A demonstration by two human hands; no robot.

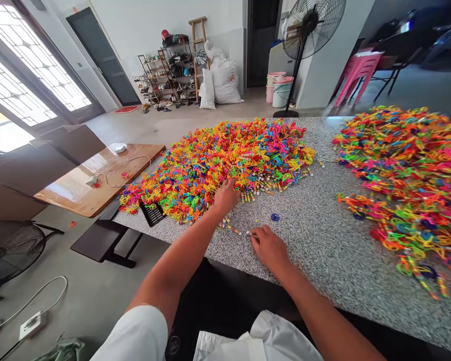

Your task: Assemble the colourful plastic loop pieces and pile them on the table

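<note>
A large heap of small bright plastic pieces (218, 155), many with loops, covers the middle of the speckled stone table (304, 235). My left hand (227, 198) reaches into its near edge with fingers a little apart; the fingertips are partly lost among the pieces. Closer to me, my right hand (270, 248) has thumb and fingers curled together at a small white-ended stick (249, 233). Between the two hands lies a short striped stick (231, 228). A dark blue ring-shaped piece (275, 217) rests just beyond my right hand.
A second pile of similar pieces (406, 170) spreads over the right side. A black slotted tray (153, 214) sits at the table's left edge. Beyond it stands a low wooden table (97, 175) with a cable. A standing fan (304, 30) rises behind the far edge.
</note>
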